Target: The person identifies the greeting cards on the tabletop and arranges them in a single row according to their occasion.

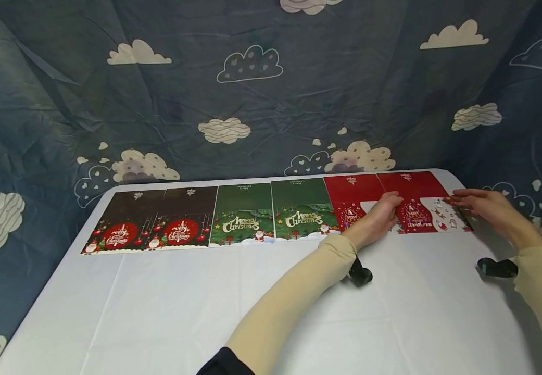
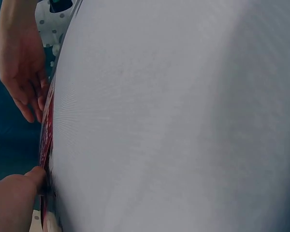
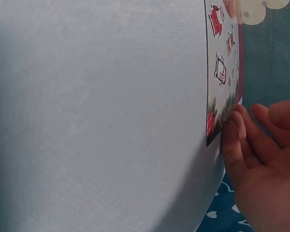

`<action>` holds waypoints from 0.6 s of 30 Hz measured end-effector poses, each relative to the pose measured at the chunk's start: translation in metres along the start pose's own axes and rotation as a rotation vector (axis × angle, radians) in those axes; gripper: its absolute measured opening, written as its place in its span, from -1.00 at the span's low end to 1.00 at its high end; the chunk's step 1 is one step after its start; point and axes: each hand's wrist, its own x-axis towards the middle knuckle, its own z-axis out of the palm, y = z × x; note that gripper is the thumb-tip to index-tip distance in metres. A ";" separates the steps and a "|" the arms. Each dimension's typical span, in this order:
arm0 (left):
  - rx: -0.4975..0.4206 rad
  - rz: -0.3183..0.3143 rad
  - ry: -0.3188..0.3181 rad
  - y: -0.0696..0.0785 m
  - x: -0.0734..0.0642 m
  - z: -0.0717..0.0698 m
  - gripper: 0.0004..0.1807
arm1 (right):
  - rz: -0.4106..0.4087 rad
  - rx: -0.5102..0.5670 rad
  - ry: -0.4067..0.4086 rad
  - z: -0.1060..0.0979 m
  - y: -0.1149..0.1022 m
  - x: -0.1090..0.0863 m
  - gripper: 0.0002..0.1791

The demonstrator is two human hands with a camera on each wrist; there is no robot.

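Observation:
My right hand (image 1: 491, 208) reaches in from the right, its fingertips touching the right edge of the rightmost red Christmas card (image 1: 418, 222). Loosely extended fingers (image 3: 251, 135) meet that card's corner in the right wrist view. My left hand (image 1: 377, 221) rests at the same card's left edge, over part of the neighbouring red Christmas card (image 1: 348, 212); most of its fingers are hidden in the head view. In the left wrist view, the left thumb (image 2: 36, 176) lies by the cards' edge. Both red cards lie unfolded and flat, with white printed panels.
Two green Christmas cards (image 1: 244, 198) and two dark brown Christmas cards (image 1: 130, 205) continue the row leftward along the far side of the white table (image 1: 233, 307). A cloud-patterned cloth (image 1: 261, 109) hangs behind the table. Black wrist devices (image 1: 360, 273) sit under both wrists.

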 end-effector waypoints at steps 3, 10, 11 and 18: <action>-0.007 0.009 0.018 -0.001 0.001 -0.002 -0.45 | -0.019 0.003 -0.009 0.003 0.000 0.002 -0.36; 0.064 0.026 -0.020 0.001 -0.015 -0.002 -0.54 | -0.062 -0.001 0.096 0.008 0.000 -0.005 -0.30; 0.091 0.032 -0.039 0.002 -0.019 0.000 -0.55 | -0.060 -0.002 0.125 0.009 -0.001 -0.010 -0.29; 0.074 0.078 -0.169 0.028 -0.055 -0.009 -0.52 | -0.103 0.103 0.166 0.024 -0.030 -0.042 -0.27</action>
